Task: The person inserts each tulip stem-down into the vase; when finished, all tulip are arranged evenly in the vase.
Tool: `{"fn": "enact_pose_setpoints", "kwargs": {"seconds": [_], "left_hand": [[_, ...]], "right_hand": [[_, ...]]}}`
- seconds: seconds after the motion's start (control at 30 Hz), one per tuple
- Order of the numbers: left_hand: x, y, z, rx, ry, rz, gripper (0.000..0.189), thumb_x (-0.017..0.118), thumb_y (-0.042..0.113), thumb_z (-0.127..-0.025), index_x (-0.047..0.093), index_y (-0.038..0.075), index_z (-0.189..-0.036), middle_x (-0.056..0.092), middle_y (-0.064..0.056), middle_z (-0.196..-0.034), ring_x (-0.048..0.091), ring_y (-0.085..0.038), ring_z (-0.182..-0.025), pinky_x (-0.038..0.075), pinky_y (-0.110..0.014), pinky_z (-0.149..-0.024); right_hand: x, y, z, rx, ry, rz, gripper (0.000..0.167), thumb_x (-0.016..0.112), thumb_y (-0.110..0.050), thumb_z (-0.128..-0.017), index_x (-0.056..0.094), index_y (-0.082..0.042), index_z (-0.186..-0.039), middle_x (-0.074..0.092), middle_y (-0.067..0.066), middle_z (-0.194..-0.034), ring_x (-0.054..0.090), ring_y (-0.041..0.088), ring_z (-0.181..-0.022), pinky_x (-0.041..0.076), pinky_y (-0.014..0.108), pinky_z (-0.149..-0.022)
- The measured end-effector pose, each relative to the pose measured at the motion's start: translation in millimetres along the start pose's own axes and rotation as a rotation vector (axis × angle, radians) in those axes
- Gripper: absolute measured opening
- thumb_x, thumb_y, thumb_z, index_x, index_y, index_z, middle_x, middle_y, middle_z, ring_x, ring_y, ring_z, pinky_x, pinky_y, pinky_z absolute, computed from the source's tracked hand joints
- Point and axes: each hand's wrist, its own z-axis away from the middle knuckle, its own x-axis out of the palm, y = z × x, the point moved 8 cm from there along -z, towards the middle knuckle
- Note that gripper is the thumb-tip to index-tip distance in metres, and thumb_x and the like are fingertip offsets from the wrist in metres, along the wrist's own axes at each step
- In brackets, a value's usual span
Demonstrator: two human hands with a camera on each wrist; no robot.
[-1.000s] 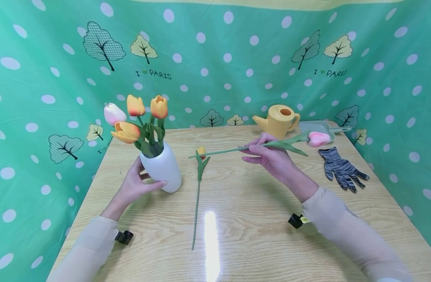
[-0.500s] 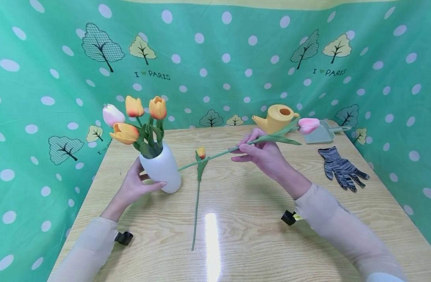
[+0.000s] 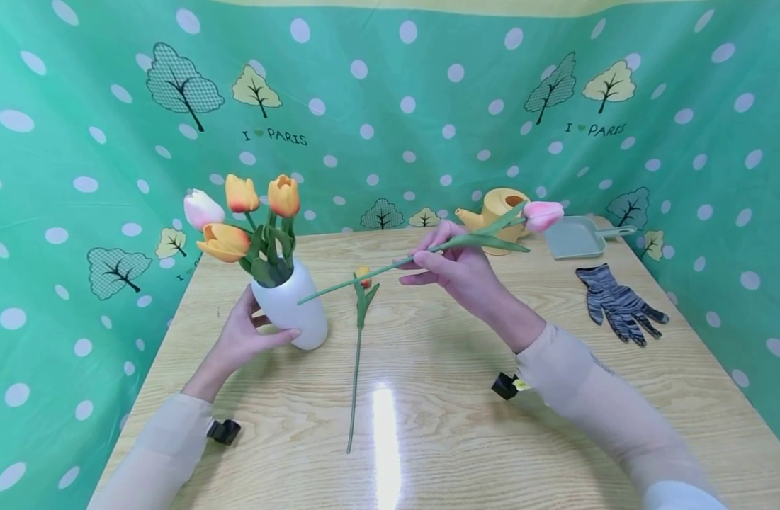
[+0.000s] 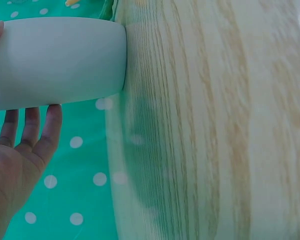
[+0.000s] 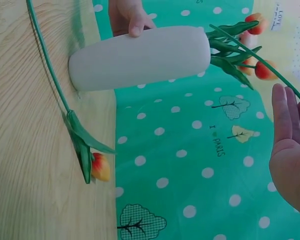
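My left hand (image 3: 249, 329) grips the white vase (image 3: 294, 304) from its left side; in the left wrist view its base meets the table. Several tulips stand in the vase, including an orange tulip (image 3: 284, 196) and a pale pink tulip (image 3: 203, 209). Between thumb and fingers, my right hand (image 3: 456, 265) pinches a pink tulip (image 3: 543, 215) by its green stem. That stem slants down-left, its bare end overlapping the vase near the rim; in the right wrist view the end appears beside the mouth. An orange-yellow tulip (image 3: 360, 312) lies on the table between both hands.
Behind the held tulip is a yellow watering can (image 3: 494, 205), partly hidden. A grey-green dustpan (image 3: 576, 237) and a striped knit glove (image 3: 619, 304) lie on the right of the wooden table (image 3: 460, 425). A green dotted curtain (image 3: 390, 106) surrounds the table.
My right hand has moved left with the pink tulip, whose stem has tilted, its bare end passing from above the lying tulip to the vase. The left hand and vase stay put.
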Motion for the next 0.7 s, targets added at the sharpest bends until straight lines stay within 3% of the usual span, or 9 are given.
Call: {"fn": "enact_pose_setpoints", "kwargs": {"seconds": [0.2,0.7], "left_hand": [[-0.3,1.0,-0.1,0.001,0.003,0.004,0.089,0.090,0.000,-0.074,0.042,0.016,-0.146,0.053,-0.003,-0.133,0.059,-0.020,-0.113,0.056,-0.025,-0.088],[-0.4,-0.4,1.0,-0.018,-0.009,-0.016,0.090,0.089,0.004,-0.076,0.039,0.018,-0.150,0.051,-0.004,-0.136,0.057,-0.020,-0.116,0.055,-0.026,-0.089]], "right_hand": [[9.2,-1.0,-8.8,-0.025,-0.024,-0.012,0.014,0.060,0.006,-0.097,0.056,-0.007,-0.092,0.064,0.012,-0.098,0.073,0.033,-0.098,0.060,0.052,-0.080],[12.2,-9.8,-18.5,-0.072,0.024,0.024,0.018,0.057,0.010,-0.095,0.055,-0.006,-0.090,0.066,0.012,-0.098,0.073,0.036,-0.097,0.059,0.054,-0.081]]}}
